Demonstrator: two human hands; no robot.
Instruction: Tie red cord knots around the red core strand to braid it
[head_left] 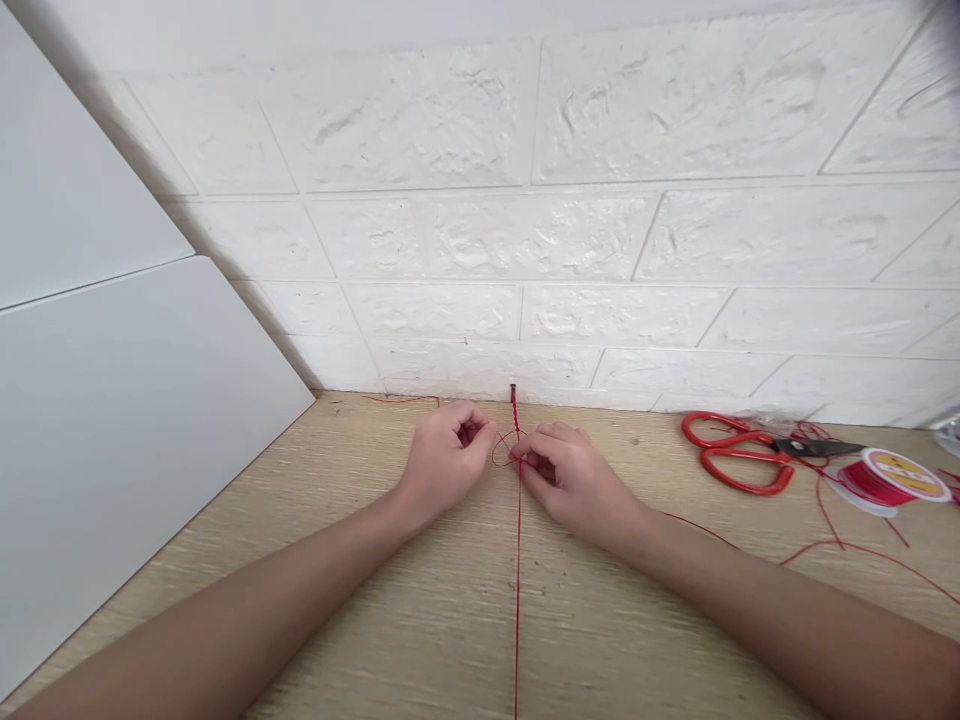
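Observation:
A red cord (518, 580) runs straight down the middle of the wooden table from a short knotted red section (515, 412), whose top end is fixed at a small dark point by the wall. Left of the cord, my left hand (459, 447) is closed, thumb and forefinger pinched on thin red thread. A small loop of red thread (501, 452) spreads between my two hands, just below the knotted section. My right hand (559, 465) touches the cord from the right, its fingers pinched on the thread where the loop crosses it.
Red-handled scissors (750, 455) lie at the right beside a spool of red thread (885, 482) and some clear plastic (772, 417). Loose red threads trail near my right forearm. White panels (135, 400) stand at the left, a white brick-patterned wall (472, 235) behind.

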